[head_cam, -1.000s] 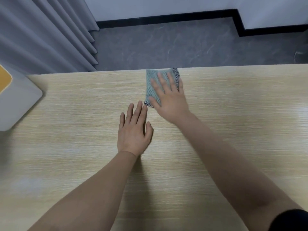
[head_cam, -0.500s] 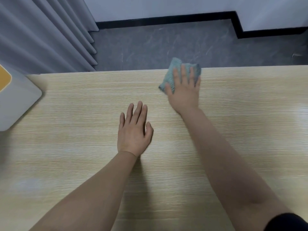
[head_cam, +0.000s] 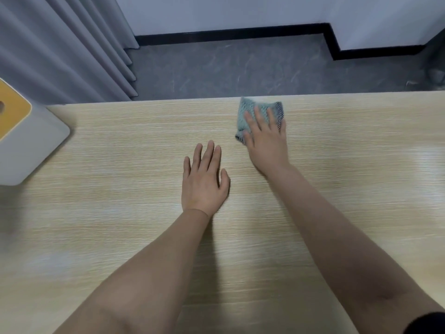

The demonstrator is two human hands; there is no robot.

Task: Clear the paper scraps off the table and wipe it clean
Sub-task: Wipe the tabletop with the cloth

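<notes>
Head cam: R hand (head_cam: 267,141) flat, fingers straight, pressing teal cloth (head_cam: 252,112) at table (head_cam: 120,213) 12 o'clock edge; L hand (head_cam: 204,184) flat, holds nothing, ctr.

There is one blue-green cloth (head_cam: 250,112), lying folded under the straight fingers (head_cam: 261,116) of the right hand (head_cam: 267,143), and one light wooden table (head_cam: 120,213) beneath everything. Two bare hands are in view: the right hand pressing flat on the cloth, and the left hand (head_cam: 203,184) resting flat on the wood with its fingers together, its fingertips just short of the cloth's near corner. Well to the left of the left hand's fingers stands one grey box with a yellow top (head_cam: 26,143), and one grey curtain (head_cam: 60,49) hangs beyond the table's far edge, past all the fingertips.
</notes>
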